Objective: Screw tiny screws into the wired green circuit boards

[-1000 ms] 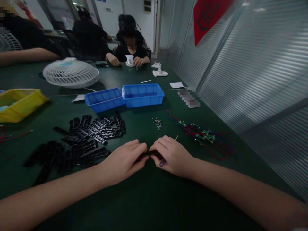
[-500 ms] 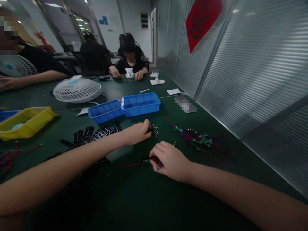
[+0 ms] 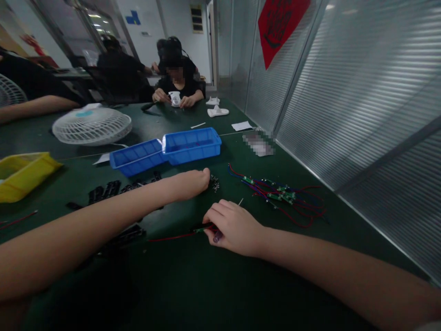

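Our left hand (image 3: 195,182) lies beside the loose screws (image 3: 215,185); its fingertips are hidden, so we cannot tell whether it pinches one. Our right hand (image 3: 237,227) holds a green board (image 3: 199,230) and a purple-handled tool (image 3: 217,236), farther from the right edge of the surface (image 3: 206,294) than the wired boards (image 3: 286,196). Risks, in our judgement: a careless sweep could scatter the screws; a snagged red wire (image 3: 172,237) could pull the board askew; the tool, sharing one grip, could slip.
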`<state>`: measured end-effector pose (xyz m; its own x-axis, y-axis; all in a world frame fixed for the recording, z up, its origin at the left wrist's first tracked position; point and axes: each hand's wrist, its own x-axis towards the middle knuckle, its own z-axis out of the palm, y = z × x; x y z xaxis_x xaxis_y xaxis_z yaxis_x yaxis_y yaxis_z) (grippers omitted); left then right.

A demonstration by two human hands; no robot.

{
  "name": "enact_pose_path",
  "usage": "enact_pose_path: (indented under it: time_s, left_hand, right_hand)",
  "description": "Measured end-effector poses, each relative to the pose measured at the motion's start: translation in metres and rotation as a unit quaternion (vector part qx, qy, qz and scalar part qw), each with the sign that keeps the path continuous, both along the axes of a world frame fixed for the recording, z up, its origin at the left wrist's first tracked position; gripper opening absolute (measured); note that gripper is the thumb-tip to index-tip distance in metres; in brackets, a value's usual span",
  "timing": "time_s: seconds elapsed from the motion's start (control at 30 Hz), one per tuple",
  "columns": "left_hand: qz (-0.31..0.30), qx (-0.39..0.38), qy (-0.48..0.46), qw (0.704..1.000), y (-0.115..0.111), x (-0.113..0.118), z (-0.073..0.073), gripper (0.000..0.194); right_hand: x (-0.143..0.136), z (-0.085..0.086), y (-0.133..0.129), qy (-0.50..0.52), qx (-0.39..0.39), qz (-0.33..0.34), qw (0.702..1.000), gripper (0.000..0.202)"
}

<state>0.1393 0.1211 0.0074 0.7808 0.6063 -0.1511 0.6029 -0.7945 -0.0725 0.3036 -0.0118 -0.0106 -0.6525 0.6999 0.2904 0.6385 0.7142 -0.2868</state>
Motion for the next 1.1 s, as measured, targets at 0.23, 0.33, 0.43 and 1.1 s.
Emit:
enact_pose_path:
  time_s: [0.23, 0.33, 0.43, 1.1]
  left_hand:
    - [0.008, 0.066, 0.034, 0.997, -0.008, 0.018, 0.002, 0.014]
    - [0.011, 0.081, 0.031, 0.996, -0.012, 0.022, 0.002, 0.012]
    - [0.015, 0.096, 0.017, 0.995, -0.014, 0.022, -0.001, 0.013]
    - [0.016, 0.044, -0.109, 0.993, -0.034, -0.003, 0.008, 0.018]
  right_hand:
    - [0.001, 0.000, 0.000, 0.004, -0.002, 0.005, 1.000, 0.017]
    - [0.001, 0.000, 0.000, 0.004, -0.005, 0.002, 1.000, 0.018]
    - [0.001, 0.001, -0.001, 0.005, -0.008, 0.001, 1.000, 0.018]
    - [0.002, 0.004, -0.001, 0.048, -0.039, -0.019, 0.998, 0.024]
